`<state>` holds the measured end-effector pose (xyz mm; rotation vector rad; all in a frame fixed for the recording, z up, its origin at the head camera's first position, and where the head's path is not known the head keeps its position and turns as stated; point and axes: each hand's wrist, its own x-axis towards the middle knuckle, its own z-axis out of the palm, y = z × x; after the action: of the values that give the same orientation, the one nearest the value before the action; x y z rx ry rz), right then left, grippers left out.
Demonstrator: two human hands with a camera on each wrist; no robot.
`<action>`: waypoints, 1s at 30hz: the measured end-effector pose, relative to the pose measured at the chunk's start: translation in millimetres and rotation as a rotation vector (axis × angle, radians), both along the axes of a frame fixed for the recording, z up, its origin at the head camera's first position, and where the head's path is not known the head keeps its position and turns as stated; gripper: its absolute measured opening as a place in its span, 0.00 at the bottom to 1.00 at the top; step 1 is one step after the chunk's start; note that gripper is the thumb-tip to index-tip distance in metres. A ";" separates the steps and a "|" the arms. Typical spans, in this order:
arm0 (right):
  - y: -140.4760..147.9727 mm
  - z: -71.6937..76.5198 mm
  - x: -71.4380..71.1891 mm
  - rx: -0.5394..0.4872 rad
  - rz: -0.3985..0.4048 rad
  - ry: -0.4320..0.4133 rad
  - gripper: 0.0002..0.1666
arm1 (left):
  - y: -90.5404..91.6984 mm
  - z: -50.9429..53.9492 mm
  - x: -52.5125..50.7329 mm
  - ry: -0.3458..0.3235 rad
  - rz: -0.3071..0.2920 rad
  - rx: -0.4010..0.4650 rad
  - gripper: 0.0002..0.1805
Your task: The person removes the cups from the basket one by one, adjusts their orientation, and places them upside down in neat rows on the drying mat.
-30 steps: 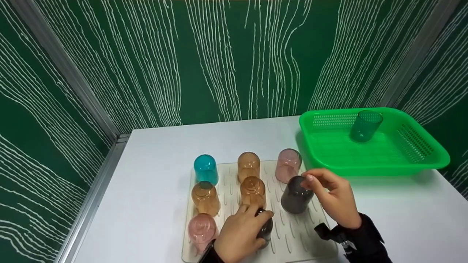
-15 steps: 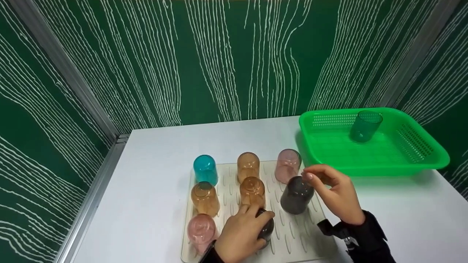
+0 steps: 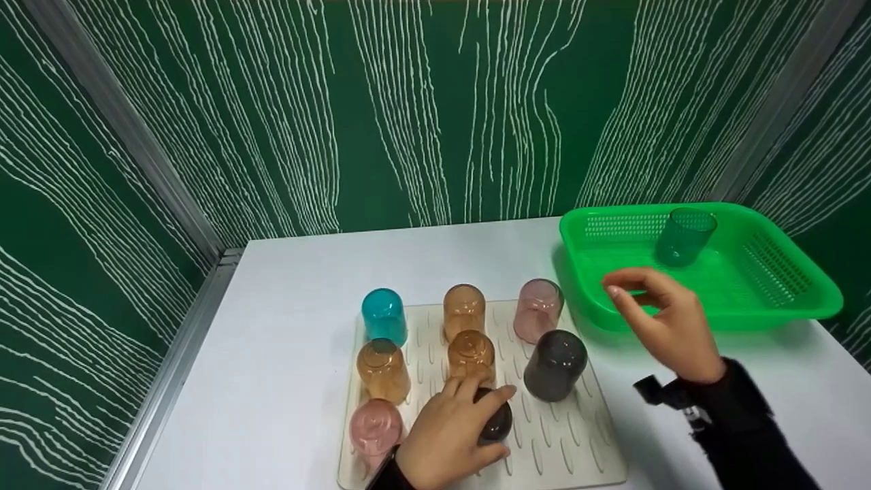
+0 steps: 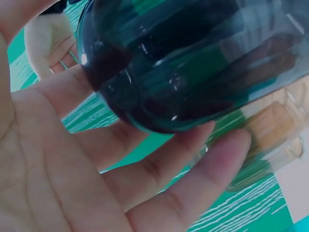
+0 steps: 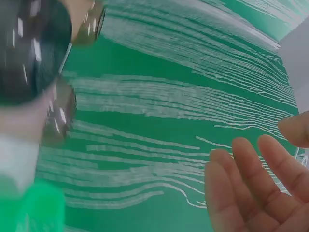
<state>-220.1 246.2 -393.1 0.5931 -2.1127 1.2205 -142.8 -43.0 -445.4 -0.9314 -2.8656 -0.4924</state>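
My left hand holds an upside-down dark grey glass at the near middle of the pale ridged mat; in the left wrist view its fingers curl along the side of that glass. My right hand is in the air in front of the green basket, loosely bent and holding nothing. To its left stands another upturned dark grey glass. In the right wrist view the right fingers are apart from every glass.
Other upturned glasses stand on the mat: a blue one, a pink one at the near left, a pale pink one at the far right, and several amber ones. A teal glass stands mouth-up in the basket. Green walls enclose the white table.
My right hand has left the dark grey glass at the mat's right and moved up and right towards the basket. My left hand stays at its glass, nearly still.
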 end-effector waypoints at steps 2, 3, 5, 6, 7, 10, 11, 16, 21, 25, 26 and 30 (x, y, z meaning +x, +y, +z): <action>7.6 10.5 -5.6 0.031 -0.031 0.014 0.14 | -1.8 3.0 0.0 0.036 0.000 0.047 0.41; 11.7 15.5 -8.8 0.047 -0.045 0.022 0.14 | -3.0 4.8 0.2 0.055 0.000 0.080 0.41; 20.0 24.1 -16.2 0.082 -0.081 0.037 0.14 | -5.4 9.0 0.5 0.093 0.000 0.167 0.43; 24.4 27.7 -20.5 0.100 -0.102 0.039 0.13 | -6.7 11.4 0.8 0.108 0.003 0.214 0.44; 29.0 31.0 -25.3 0.111 -0.125 0.037 0.13 | -8.1 13.5 1.1 0.124 0.007 0.261 0.45; 44.8 36.7 -42.9 0.141 -0.198 -0.002 0.14 | -11.8 19.7 2.8 0.120 0.026 0.419 0.46; 50.8 37.3 -49.6 0.154 -0.228 -0.031 0.16 | -13.1 21.6 3.9 0.112 0.038 0.465 0.46; 85.6 34.9 -84.5 0.219 -0.327 -0.245 0.29 | -17.7 27.3 8.0 0.088 0.075 0.583 0.48; 116.6 26.3 -115.5 0.351 -0.324 -0.389 0.35 | -17.9 29.4 10.6 0.044 0.091 0.571 0.49; 134.3 17.2 -130.9 0.479 -0.309 -0.514 0.40 | -16.4 30.5 12.9 -0.006 0.100 0.547 0.50; 138.2 14.7 -133.6 0.516 -0.308 -0.547 0.41 | -15.8 30.8 13.1 -0.011 0.096 0.540 0.50; 149.5 5.6 -141.8 0.650 -0.297 -0.662 0.47 | -14.2 31.6 13.6 -0.029 0.071 0.533 0.51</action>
<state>-361.9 395.7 -387.5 0.1067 -3.0547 0.5774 -129.2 -57.2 -413.8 -0.7236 -2.5574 -1.1865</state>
